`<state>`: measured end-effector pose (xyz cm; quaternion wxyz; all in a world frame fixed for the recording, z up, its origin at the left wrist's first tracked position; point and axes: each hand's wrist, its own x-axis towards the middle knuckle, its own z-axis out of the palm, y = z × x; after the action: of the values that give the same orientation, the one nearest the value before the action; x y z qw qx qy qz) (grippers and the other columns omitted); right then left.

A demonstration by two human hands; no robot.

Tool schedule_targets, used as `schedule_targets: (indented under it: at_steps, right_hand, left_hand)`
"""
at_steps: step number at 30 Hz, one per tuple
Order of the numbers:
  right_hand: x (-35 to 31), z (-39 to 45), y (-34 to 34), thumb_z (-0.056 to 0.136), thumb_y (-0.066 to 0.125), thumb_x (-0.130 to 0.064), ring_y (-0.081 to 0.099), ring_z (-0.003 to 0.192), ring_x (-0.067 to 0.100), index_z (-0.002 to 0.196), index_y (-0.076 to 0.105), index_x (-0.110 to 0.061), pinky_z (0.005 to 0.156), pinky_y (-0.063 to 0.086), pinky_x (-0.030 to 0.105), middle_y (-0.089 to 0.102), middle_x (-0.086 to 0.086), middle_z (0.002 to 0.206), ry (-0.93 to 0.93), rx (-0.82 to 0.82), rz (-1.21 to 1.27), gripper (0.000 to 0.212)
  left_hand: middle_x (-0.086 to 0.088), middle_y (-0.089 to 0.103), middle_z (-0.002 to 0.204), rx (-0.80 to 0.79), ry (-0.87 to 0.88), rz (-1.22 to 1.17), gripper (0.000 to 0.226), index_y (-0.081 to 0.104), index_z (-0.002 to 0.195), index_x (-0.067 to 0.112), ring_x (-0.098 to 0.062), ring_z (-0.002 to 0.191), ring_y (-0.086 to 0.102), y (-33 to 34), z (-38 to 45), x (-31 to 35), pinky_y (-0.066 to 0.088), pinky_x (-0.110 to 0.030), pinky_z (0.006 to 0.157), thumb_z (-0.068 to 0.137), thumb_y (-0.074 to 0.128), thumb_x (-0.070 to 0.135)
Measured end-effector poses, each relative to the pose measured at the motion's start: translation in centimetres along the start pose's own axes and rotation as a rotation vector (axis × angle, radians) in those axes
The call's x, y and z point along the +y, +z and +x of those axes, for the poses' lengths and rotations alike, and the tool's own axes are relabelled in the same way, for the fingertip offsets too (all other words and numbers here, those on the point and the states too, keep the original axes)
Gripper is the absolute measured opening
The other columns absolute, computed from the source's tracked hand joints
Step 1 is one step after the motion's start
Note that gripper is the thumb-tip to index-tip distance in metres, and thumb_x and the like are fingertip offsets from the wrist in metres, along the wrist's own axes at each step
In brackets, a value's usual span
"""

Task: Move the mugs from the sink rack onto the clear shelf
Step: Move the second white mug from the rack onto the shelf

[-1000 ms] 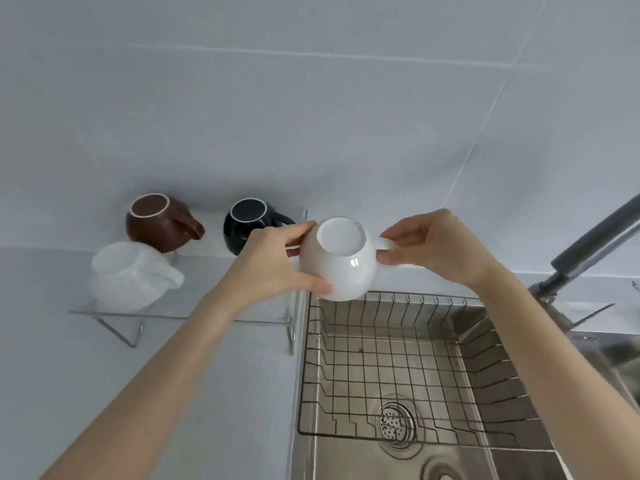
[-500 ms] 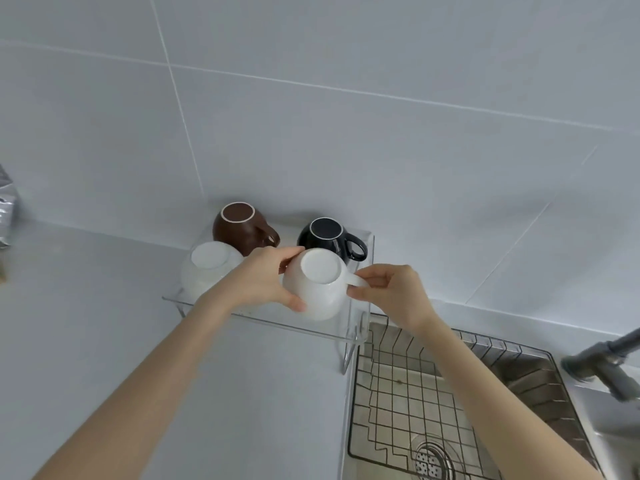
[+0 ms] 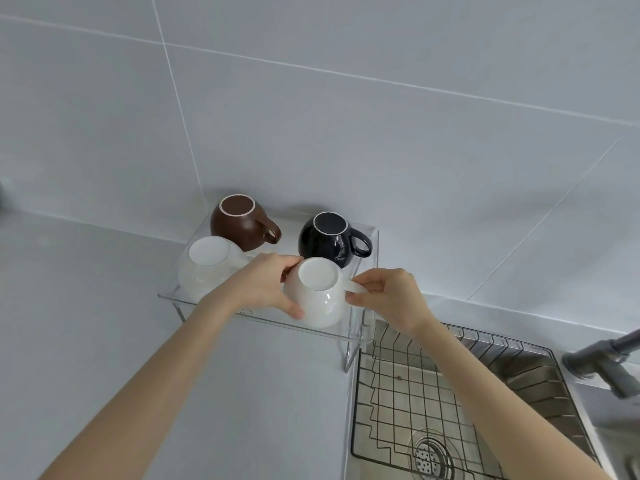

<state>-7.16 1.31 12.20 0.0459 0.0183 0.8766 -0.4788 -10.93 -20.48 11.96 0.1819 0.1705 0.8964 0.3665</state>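
- White mug point(image 3: 317, 299): upside down, at near right corner of clear shelf point(image 3: 173, 299).
- Left hand point(image 3: 258, 289): curled around its body.
- Right hand point(image 3: 389, 299): pinching the handle.
- Black mug point(image 3: 329, 242): just behind.
- Risk: tipping off the near edge, or knocking its neighbour.

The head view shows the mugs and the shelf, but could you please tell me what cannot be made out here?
- Whether the held white mug already rests on the clear shelf: the left hand, the right hand and the mug itself hide its rim.
- The other white mug's handle: behind the left hand.
- The faucet: cut off by the right edge.
- The sink rack's near part: cut off by the bottom edge.
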Motion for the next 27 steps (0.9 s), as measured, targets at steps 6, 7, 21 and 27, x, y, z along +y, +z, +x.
schedule_targets:
  at_steps: [6,7,21,27]
  right_hand:
    - [0.1,-0.3,0.3,0.072,0.074,-0.012,0.068,0.082,0.016,0.091,0.069,-0.01,0.076,0.051,0.013,0.072,0.005,0.086,-0.051,-0.012,-0.114,0.02]
    - [0.1,-0.3,0.3,0.073,0.073,-0.012,0.068,0.084,0.016,0.093,0.069,-0.01,0.077,0.051,0.015,0.073,0.006,0.089,-0.06,-0.014,-0.126,0.021]
    - [-0.4,-0.1,-0.4,0.074,0.072,-0.014,0.065,0.085,0.011,0.1,0.067,-0.011,0.072,0.047,0.004,0.07,0.003,0.093,-0.016,-0.121,-0.148,0.027]
    - [-3.5,2.6,-1.1,0.079,0.067,-0.009,0.063,0.095,0.014,0.112,0.061,-0.011,0.09,0.051,0.019,0.067,0.003,0.106,-0.106,-0.084,-0.051,0.034]
  left_hand:
    - [0.0,0.068,0.112,-0.013,0.0,-0.013,0.079,0.057,0.116,0.02,-0.015,0.107,0.061,-0.1,-0.2,0.1,0.047,-0.041,0.098,0.041,0.083,0.028]
    - [0.0,0.067,0.112,-0.017,0.003,-0.018,0.079,0.057,0.116,0.02,-0.015,0.108,0.061,-0.1,-0.2,0.1,0.047,-0.041,0.099,0.042,0.083,0.028]
    - [0.007,0.055,0.128,-0.07,0.006,-0.067,0.084,0.045,0.128,0.018,-0.013,0.119,0.052,-0.1,-0.6,0.7,0.038,-0.032,0.107,0.054,0.085,0.017]
    - [0.007,0.049,0.121,0.188,0.046,-0.352,0.064,0.046,0.126,0.022,-0.007,0.114,0.048,-4.2,-1.2,1.5,0.038,-0.025,0.101,0.07,0.076,0.017]
